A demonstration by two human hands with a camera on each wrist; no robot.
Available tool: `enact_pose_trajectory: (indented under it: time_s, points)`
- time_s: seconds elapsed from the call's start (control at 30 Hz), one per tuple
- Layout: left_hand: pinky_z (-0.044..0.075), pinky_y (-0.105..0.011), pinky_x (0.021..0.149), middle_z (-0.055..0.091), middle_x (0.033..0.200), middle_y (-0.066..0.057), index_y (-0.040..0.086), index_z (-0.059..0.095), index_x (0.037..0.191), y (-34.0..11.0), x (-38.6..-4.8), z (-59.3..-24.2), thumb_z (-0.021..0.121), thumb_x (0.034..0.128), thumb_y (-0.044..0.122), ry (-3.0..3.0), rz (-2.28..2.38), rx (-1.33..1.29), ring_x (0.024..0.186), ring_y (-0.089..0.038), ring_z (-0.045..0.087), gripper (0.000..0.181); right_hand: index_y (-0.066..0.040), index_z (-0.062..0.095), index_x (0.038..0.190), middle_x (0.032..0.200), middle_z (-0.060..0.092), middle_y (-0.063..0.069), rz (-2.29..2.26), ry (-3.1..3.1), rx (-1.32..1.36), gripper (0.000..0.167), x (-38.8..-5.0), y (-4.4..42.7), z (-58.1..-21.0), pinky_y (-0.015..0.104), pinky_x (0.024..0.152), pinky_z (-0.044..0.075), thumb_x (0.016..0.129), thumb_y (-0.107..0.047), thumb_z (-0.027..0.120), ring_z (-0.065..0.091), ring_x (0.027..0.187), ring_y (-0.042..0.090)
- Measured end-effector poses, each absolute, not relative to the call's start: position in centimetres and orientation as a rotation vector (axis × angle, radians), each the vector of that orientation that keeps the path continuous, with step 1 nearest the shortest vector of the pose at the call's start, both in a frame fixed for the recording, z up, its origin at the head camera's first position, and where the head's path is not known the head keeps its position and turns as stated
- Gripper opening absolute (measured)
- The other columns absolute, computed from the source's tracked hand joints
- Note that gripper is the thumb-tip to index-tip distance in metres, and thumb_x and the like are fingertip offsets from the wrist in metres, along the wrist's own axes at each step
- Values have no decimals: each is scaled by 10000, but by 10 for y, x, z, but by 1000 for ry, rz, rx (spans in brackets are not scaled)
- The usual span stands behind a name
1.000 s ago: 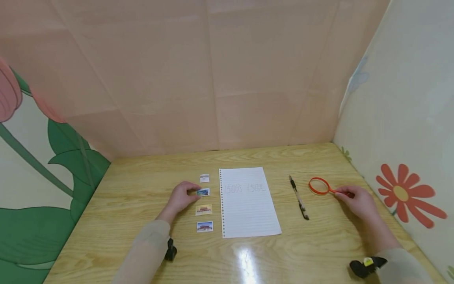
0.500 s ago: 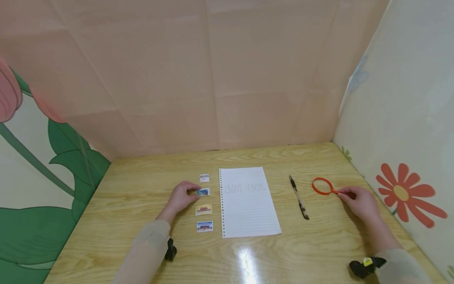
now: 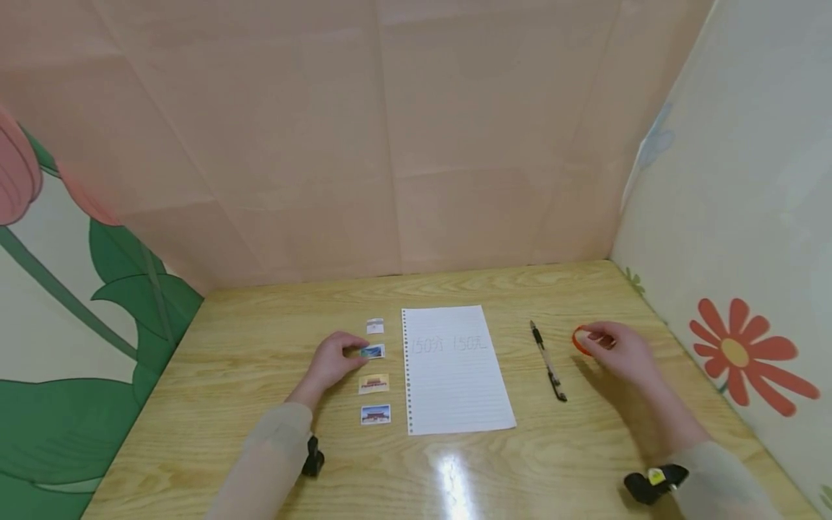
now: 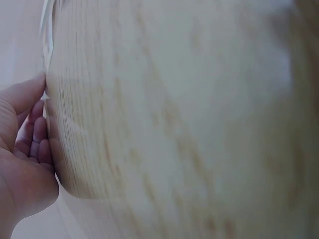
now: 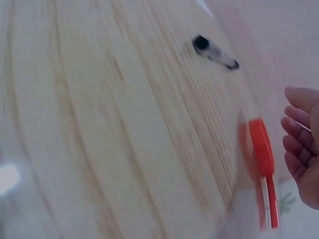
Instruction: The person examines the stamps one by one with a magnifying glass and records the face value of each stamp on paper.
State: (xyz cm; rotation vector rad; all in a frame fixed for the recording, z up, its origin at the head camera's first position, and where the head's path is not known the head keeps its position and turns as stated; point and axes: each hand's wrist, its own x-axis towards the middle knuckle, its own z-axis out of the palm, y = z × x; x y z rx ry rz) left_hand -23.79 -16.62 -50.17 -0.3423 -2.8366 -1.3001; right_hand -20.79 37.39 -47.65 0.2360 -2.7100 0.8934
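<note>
My left hand (image 3: 334,358) holds a blue-green postage stamp (image 3: 373,352) at its left side, thumb and index finger at its edges, on the wooden table. In the left wrist view the left hand (image 4: 25,149) has its other fingers curled against the surface; the stamp cannot be made out there. My right hand (image 3: 620,350) is over a red magnifying glass (image 3: 575,345), hiding most of it in the head view. The right wrist view shows the magnifying glass (image 5: 262,147) lying apart from the right hand (image 5: 304,134), whose loosely bent fingers hold nothing.
Other stamps lie in a column: a pale one (image 3: 375,326), a yellow one (image 3: 373,383) and a blue one (image 3: 375,414). A lined sheet (image 3: 455,390) bears handwriting. A black-and-clear pen (image 3: 545,353) lies right of it. Walls border the table (image 3: 214,347).
My right hand has let go of the magnifying glass handle and moved left and away from me, over the ring. Earlier it slid the magnifying glass slightly right. The left hand stays still.
</note>
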Motion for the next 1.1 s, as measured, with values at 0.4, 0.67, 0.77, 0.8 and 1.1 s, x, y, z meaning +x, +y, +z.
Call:
enact_pose_trajectory:
  time_s: [0.4, 0.67, 0.77, 0.8, 1.1]
  points:
    - [458, -457, 963, 663, 1062, -69, 59, 753, 1065, -165, -238, -501, 802, 825, 72, -2836, -1284, -343, 1035, -275, 600, 246, 72, 684, 1124, 868, 688, 70, 924, -2771, 439, 386, -217, 329, -479, 304, 673, 526, 840, -163, 794, 630, 781, 210]
    - [454, -454, 975, 666, 1066, -82, 53, 754, 1059, -166, -239, -502, 810, 814, 71, -2826, -1284, -358, 1043, -283, 601, 252, 112, 637, 1158, 820, 642, 38, 934, -2801, 406, 477, -220, 317, -488, 293, 647, 502, 817, -172, 813, 583, 730, 159]
    - [455, -456, 974, 667, 1065, -79, 53, 754, 1059, -166, -239, -503, 807, 818, 70, -2824, -1282, -364, 1044, -282, 602, 248, 120, 625, 1169, 819, 627, 54, 912, -2800, 403, 496, -220, 314, -489, 329, 660, 500, 814, -171, 813, 573, 731, 176]
    - [455, -457, 973, 667, 1064, -78, 51, 753, 1059, -167, -239, -503, 807, 818, 69, -2823, -1283, -366, 1043, -282, 601, 247, 120, 622, 1177, 824, 625, 59, 897, -2804, 402, 503, -220, 313, -490, 343, 667, 498, 815, -174, 811, 571, 736, 182]
    - [462, -461, 962, 669, 1053, -85, 40, 751, 1057, -167, -238, -503, 809, 813, 65, -2813, -1277, -379, 1027, -282, 606, 252, 104, 636, 1173, 828, 546, 86, 776, -2833, 355, 512, -219, 307, -496, 371, 651, 429, 832, -242, 798, 491, 743, 223]
